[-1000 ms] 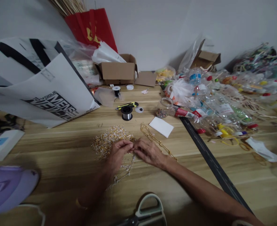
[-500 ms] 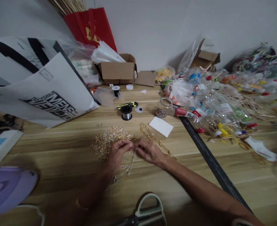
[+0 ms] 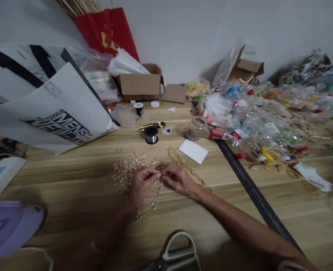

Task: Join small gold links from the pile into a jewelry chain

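Observation:
My left hand (image 3: 141, 184) and my right hand (image 3: 179, 180) meet fingertip to fingertip above the wooden table, both closed in a pinch. A silver beaded chain (image 3: 154, 201) runs up from the tabletop to the right fingertips. Whatever the left fingers pinch is too small to make out. Just behind my left hand lies a loose heap of gold and clear beads (image 3: 127, 169). Past my right hand, a gold chain (image 3: 193, 173) stretches diagonally over the wood, with a white folded paper (image 3: 193, 151) beside it.
Scissors (image 3: 180, 246) lie at the near edge. Farther back are a wire spool (image 3: 151, 135), a yellow-black utility knife (image 3: 152, 126) and a jar of beads (image 3: 196, 128). Plastic bottles (image 3: 268, 128) pile up on the right; a white bag (image 3: 56, 109) and purple iron (image 3: 12, 229) stand left.
The view has shifted very slightly. Both hands stay pinched together in the same place, with only tiny finger movement; the chain and beads look unchanged.

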A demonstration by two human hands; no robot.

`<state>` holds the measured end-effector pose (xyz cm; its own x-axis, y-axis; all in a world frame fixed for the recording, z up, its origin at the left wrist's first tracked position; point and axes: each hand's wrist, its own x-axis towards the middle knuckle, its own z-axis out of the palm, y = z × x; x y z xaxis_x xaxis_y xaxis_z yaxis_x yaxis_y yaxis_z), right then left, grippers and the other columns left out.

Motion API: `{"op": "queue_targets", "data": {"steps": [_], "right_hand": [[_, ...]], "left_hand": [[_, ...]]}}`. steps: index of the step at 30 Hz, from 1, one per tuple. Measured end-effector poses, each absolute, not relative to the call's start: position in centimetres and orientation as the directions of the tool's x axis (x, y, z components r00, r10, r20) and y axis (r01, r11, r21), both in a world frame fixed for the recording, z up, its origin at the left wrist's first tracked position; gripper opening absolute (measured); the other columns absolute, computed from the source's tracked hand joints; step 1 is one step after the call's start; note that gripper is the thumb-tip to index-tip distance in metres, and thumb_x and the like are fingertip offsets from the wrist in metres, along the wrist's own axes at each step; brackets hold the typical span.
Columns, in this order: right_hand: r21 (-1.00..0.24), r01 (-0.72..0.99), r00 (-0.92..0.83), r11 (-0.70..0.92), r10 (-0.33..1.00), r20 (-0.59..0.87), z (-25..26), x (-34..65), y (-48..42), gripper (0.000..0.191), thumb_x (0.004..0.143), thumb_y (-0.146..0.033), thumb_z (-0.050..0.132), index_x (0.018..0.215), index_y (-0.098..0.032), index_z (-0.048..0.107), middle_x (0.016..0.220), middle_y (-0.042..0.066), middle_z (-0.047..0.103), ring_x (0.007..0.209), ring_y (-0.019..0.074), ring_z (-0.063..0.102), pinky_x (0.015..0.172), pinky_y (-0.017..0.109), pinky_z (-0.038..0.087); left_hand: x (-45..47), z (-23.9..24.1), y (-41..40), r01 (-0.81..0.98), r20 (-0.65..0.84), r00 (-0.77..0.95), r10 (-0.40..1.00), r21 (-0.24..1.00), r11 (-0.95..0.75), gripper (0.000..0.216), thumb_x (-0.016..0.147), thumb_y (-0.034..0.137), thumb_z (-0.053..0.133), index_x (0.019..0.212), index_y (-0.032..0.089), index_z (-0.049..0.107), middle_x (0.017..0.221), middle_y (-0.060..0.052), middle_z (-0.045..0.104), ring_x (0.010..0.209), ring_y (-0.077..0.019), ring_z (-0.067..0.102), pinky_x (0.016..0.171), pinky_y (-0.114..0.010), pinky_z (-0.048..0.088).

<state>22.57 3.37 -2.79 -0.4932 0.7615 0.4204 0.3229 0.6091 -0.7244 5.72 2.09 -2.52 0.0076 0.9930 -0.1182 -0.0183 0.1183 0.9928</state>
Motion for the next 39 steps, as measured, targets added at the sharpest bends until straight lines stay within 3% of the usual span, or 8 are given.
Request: {"op": "queue_targets", "data": {"steps": [6,12,18,26,39], "right_hand": [[-0.846,0.279,-0.471,0.454,0.832,0.291,-2.65,22.7,3.55,0.009,0.085,-0.021,0.055,0.083,-0.014,0.06,0.075,0.003,0.058,0.068,0.0125,0.052,0.059,0.022,0.04],[-0.964,0.159,-0.471,0.212,0.874,0.115,-2.79,22.67,3.64,0.021,0.085,-0.034,0.056,0.081,-0.014,0.059,0.068,0.0,0.055,0.061,0.0107,0.049,0.053,0.021,0.037],[-0.998,0.059,-0.492,-0.003,0.87,-0.032,-2.5,22.48,3.64,0.029,0.081,-0.043,0.058,0.081,-0.014,0.055,0.066,-0.001,0.051,0.055,0.0084,0.046,0.05,0.02,0.037],[-0.997,0.071,-0.496,0.021,0.868,-0.017,-2.18,22.43,3.61,0.027,0.078,-0.04,0.063,0.081,-0.015,0.055,0.069,-0.001,0.049,0.059,0.0083,0.042,0.053,0.02,0.033],[-0.979,0.136,-0.499,0.155,0.864,0.067,-2.88,22.48,3.61,0.02,0.082,-0.033,0.058,0.079,-0.014,0.056,0.068,-0.002,0.048,0.06,0.0084,0.041,0.054,0.02,0.032]], "left_hand": [[5.73,-2.28,2.2,0.018,-0.11,-0.009,0.994,0.994,0.11,0.008,0.061,0.021,0.073,0.064,0.016,0.068,0.065,0.0,0.068,0.064,-0.0139,0.06,0.064,-0.023,0.046],[5.7,-2.35,2.22,0.037,-0.107,-0.009,0.994,0.993,0.108,0.008,0.062,0.022,0.072,0.065,0.016,0.068,0.064,0.0,0.068,0.063,-0.0131,0.059,0.063,-0.023,0.045],[5.58,-2.83,2.23,0.023,-0.091,0.004,0.996,0.996,0.091,0.009,0.063,0.023,0.072,0.066,0.016,0.067,0.064,0.0,0.068,0.063,-0.0129,0.061,0.062,-0.022,0.046],[5.73,-2.63,2.18,0.01,-0.103,-0.032,0.994,0.995,0.103,0.009,0.062,0.022,0.072,0.067,0.015,0.067,0.064,0.001,0.068,0.062,-0.0123,0.061,0.062,-0.022,0.046],[5.6,-3.03,2.32,0.052,-0.066,0.048,0.997,0.997,0.064,0.008,0.064,0.022,0.071,0.067,0.016,0.068,0.067,0.0,0.068,0.065,-0.013,0.061,0.064,-0.022,0.046]]}}
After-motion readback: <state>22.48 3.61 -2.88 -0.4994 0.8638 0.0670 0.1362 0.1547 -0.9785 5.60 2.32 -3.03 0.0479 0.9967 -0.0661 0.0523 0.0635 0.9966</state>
